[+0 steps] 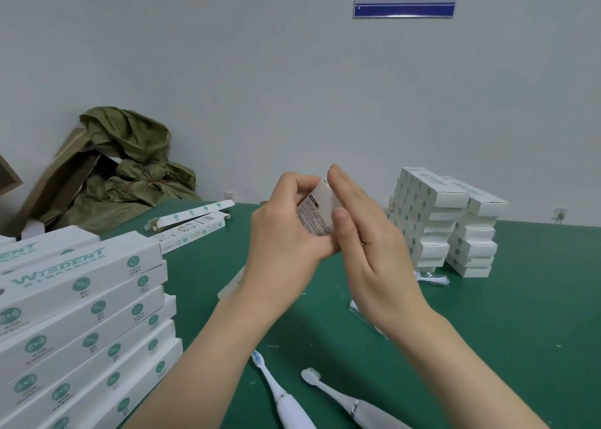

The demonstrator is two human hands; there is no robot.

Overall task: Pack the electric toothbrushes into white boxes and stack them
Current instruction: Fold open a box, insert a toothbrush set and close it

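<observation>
While looking at mid-frame, above the matte green table (pixel 487 331), found the left hand (pixel 286 220) curled round a slim white box (pixel 317 214), tilted, with small black print on its facing panel; could not tell what sat inside. Found the right hand (pixel 364 233) laid flat against that box's right side, fingers straight and together, gripping nothing. Noted smooth cardboard with crisp folded edges. At lower left, saw a tall stack of long boxes (pixel 81 324), closed, lying flat, white with teal round icons and the lettering WTSDENT. Right of centre, saw a second stack (pixel 432 220) in two uneven columns, short ends towards the camera. At bottom centre, spotted a blue-bristled toothbrush (pixel 279 396) and a white-bristled toothbrush (pixel 341 402) bare on the table, unboxed, near each other but apart: glossy white handles, slender necks, a silvery ring on the latter. Beyond the left hand, towards the upper left, picked out two loose boxes (pixel 192 217), one with an open end flap. At upper left, made out a crumpled olive sack (pixel 130 168) bunched against a brown cardboard carton (pixel 55 175).
</observation>
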